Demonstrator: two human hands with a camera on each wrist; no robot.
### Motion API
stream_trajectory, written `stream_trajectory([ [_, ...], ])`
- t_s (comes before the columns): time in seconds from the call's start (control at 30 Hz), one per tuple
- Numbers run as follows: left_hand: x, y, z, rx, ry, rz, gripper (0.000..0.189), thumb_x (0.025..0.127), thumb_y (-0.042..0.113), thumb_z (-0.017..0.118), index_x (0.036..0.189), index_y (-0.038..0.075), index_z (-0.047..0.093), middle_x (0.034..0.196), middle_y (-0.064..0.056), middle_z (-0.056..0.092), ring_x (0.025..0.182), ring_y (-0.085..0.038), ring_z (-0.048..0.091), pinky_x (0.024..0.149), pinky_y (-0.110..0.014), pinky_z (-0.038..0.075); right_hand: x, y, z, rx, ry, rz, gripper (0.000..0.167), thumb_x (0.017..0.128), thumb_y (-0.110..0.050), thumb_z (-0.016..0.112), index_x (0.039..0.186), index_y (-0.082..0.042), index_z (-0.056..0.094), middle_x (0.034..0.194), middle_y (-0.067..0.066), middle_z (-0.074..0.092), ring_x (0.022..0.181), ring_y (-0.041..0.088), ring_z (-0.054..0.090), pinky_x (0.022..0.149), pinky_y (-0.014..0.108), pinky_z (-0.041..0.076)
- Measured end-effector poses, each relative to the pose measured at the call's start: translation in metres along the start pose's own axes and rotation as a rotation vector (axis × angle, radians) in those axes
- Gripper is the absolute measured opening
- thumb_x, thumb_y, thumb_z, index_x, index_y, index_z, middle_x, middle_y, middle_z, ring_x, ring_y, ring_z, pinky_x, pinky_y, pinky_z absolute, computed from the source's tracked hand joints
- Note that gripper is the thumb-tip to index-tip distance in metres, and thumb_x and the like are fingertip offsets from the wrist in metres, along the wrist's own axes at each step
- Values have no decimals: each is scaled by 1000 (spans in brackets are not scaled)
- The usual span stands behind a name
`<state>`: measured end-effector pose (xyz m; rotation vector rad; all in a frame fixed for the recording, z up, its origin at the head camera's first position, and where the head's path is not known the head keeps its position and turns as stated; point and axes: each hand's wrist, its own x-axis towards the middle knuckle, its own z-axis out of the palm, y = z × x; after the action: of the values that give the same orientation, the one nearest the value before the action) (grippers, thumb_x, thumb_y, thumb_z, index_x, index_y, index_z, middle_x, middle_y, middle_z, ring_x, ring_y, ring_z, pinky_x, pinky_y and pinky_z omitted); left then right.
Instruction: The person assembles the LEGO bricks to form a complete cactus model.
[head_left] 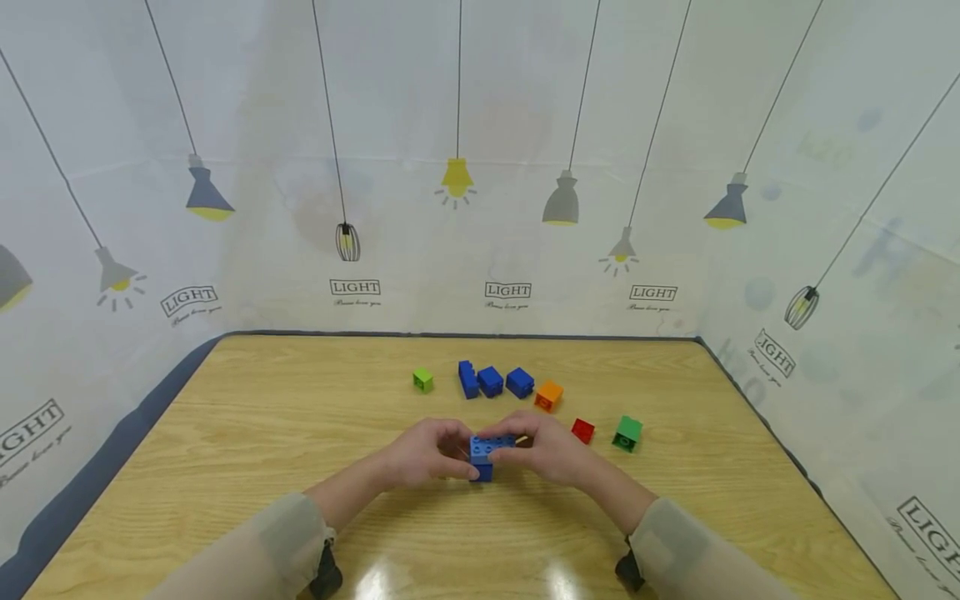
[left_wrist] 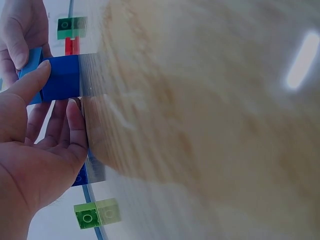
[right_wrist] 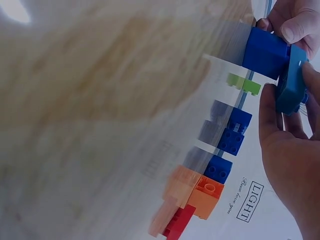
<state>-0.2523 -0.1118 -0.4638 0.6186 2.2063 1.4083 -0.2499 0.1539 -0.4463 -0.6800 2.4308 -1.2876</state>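
Observation:
A lighter blue brick (head_left: 482,451) with studs on top sits over a dark blue brick (head_left: 482,473) near the middle of the wooden table. My left hand (head_left: 422,454) pinches the dark blue brick (left_wrist: 64,77) from the left, its thumb close to the seam. From the other side my right hand (head_left: 551,450) grips the lighter blue brick (right_wrist: 292,82) between thumb and fingers. The upper brick juts out to the right past the lower one. Whether the two are fully pressed together I cannot tell. Fingers hide part of both bricks.
Behind the hands stand a lime green brick (head_left: 423,380), several dark blue bricks (head_left: 491,381) and an orange brick (head_left: 549,396). Right of my right hand lie a red brick (head_left: 582,430) and a green brick (head_left: 627,433). A printed cloth (head_left: 420,308) borders the table's back and sides.

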Motion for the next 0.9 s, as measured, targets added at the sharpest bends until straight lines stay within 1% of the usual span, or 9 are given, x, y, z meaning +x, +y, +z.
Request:
stream_trajectory([
  [0.23, 0, 1, 1, 28, 8, 9, 30, 98, 18, 85, 125, 11, 73, 119, -3, 79, 111, -19, 74, 90, -32, 63, -1, 0, 0, -20, 6, -51, 28, 104, -27, 79, 131, -24, 82, 124, 1, 75, 111, 17, 63, 93, 21, 59],
  [0.37, 0, 1, 1, 36, 11, 13, 30, 98, 18, 85, 125, 11, 73, 119, -3, 79, 113, -19, 74, 96, -35, 64, -2, 0, 0, -30, 8, -62, 28, 103, -27, 79, 131, -22, 82, 124, 2, 75, 111, 17, 63, 93, 21, 59],
  [0.47, 0, 1, 1, 45, 9, 20, 30, 98, 18, 85, 125, 10, 73, 120, -3, 79, 113, -19, 74, 98, -37, 64, -2, -2, -1, -38, 10, -45, 28, 103, -29, 80, 130, -24, 82, 123, 0, 74, 110, 15, 63, 93, 21, 58],
  [0.6, 0, 1, 1, 56, 7, 25, 29, 98, 19, 85, 124, 11, 73, 120, -3, 78, 113, -19, 74, 98, -37, 64, -2, -3, -1, -48, 13, -21, 27, 102, -30, 81, 129, -27, 83, 122, -2, 74, 109, 14, 63, 93, 22, 58],
  [0.77, 0, 1, 1, 53, 10, 26, 29, 98, 18, 85, 124, 11, 73, 119, -3, 79, 112, -19, 74, 97, -36, 64, -1, -4, -1, -31, 6, -27, 27, 102, -25, 81, 129, -23, 83, 122, 1, 75, 110, 17, 63, 93, 23, 58],
  [0.9, -2, 2, 0, 46, 23, 26, 34, 97, 20, 86, 127, 11, 72, 120, -4, 78, 113, -19, 73, 95, -36, 64, -1, -5, -2, -34, -3, -29, 28, 102, -24, 82, 130, -23, 82, 123, 1, 75, 111, 18, 64, 93, 22, 58],
])
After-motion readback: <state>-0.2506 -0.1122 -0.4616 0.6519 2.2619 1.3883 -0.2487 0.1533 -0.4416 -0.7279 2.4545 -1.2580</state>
